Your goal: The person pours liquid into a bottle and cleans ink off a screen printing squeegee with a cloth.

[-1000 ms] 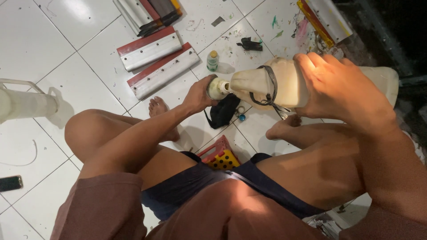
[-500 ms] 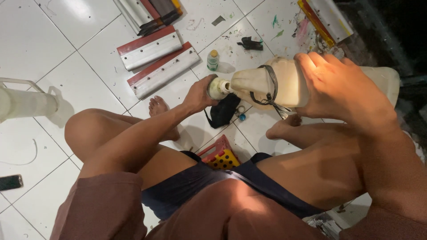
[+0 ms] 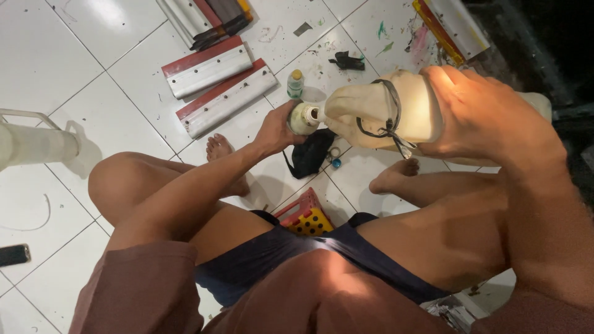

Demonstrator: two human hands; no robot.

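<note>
Closest to the camera, the person's bent legs spread over the white tiled floor [image 3: 62, 49], and a small red and yellow stool [image 3: 307, 216] shows between them. Just beyond the knees, both hands are raised above the floor. The right hand [image 3: 489, 117] is closed over the back of a large cream plastic jug [image 3: 383, 111], fingers wrapped across its upper side, holding it tipped on its side with the neck pointing left. The jug is pale, translucent and stained, and a black cord [image 3: 390, 124] is tied around its middle with the loose ends hanging below. The left hand [image 3: 278, 127] grips a small pale yellowish bottle [image 3: 304, 119], held upright-to-tilted with its mouth right against the jug's neck; whether liquid passes between them cannot be told.

Below the hands, on the floor, lie a black cloth [image 3: 309, 154] and, just beside it, a small blue cap [image 3: 336, 163]. Farther on stands a small bottle with a yellow cap [image 3: 296, 84], with a black scrap [image 3: 348, 60] beyond it among paint smears. Toward the far left lie two red and white squeegee blades [image 3: 216, 83], side by side, with more bars [image 3: 210, 15] stacked at the far edge. A white plastic stand [image 3: 37, 142] sits at the left edge and a dark phone [image 3: 13, 254] near the near left corner.
</note>
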